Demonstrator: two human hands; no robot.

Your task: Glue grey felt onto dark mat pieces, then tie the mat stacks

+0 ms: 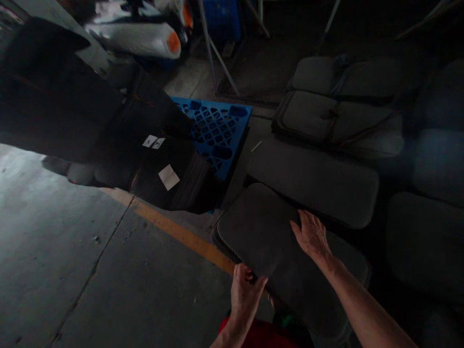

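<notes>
A stack of dark grey mats with rounded corners (261,232) lies in front of me at the lower right. At the near long edge of the stack is my left hand (244,292), its fingers curled and its thumb apart, the thumb tip touching the top mat's edge. My right hand (311,234) rests on the far long edge of the same top mat, palm down, fingers stretched out and thumb spread. Just beyond it lies another dark mat stack (315,179). Whether any fingertips reach under the top mat is hidden.
Tied bundles of mats (308,113) lie farther back. A blue plastic pallet (232,130) stands at centre, beside dark stacked material (155,179) with white paper pieces (168,177). Wrapped rolls (137,39) and metal legs (208,48) are behind. A yellow line (174,229) crosses the concrete floor.
</notes>
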